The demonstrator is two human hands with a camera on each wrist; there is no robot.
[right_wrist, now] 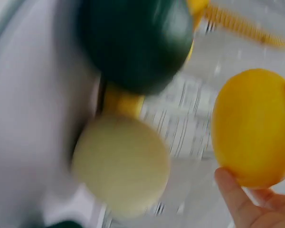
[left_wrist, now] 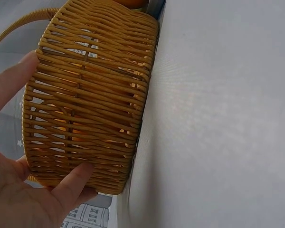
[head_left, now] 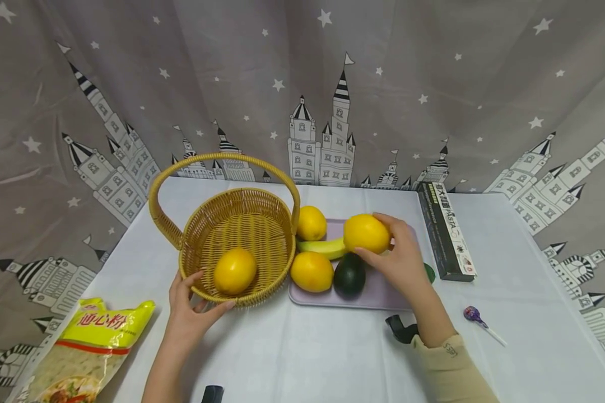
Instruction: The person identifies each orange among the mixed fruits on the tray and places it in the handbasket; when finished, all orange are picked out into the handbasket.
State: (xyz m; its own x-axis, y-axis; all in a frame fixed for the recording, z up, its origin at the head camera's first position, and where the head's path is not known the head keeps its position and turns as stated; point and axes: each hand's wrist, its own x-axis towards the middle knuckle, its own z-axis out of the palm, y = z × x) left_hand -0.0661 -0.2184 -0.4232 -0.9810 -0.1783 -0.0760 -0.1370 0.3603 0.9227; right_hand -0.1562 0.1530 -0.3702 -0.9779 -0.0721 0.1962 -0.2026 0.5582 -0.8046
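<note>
So the whole setup sits on a worktop [head_left: 333, 358] under a plain white cover, and right behind it there's a grey curtain [head_left: 262, 61] printed with white stars and cartoon castles. Cute backdrop tbh. Over on the left edge lies a yellow-topped noodle bag [head_left: 101, 341], and on the right there's a black and white pasta box [head_left: 446, 232] with a lollipop [head_left: 484, 324] lying nearer the person.

Middle of the worktop has a lilac tray [head_left: 378, 292]. Going by the head view, it's got a banana [head_left: 322, 247], a dark green avocado [head_left: 350, 276] and a front yellow fruit [head_left: 312, 272], with a back yellow fruit [head_left: 311, 223] up by its far left corner. A green thing [head_left: 429, 273] pokes out past the right wrist, mostly hidden. The right wrist cam also catches a pale round thing [right_wrist: 121, 164], pretty blurry.

Now the fingers. The left hand [head_left: 190, 313] has hold of the near left rim of the wicker basket [head_left: 254, 226], fingers and thumb spread apart along it, some fingertips against the woven outer wall. One loose yellow fruit [head_left: 234, 271] lies inside. The right hand [head_left: 398, 257] grips the held yellow fruit [head_left: 367, 234] between thumb and fingers, spread about as wide as the fruit, up above the tray.
</note>
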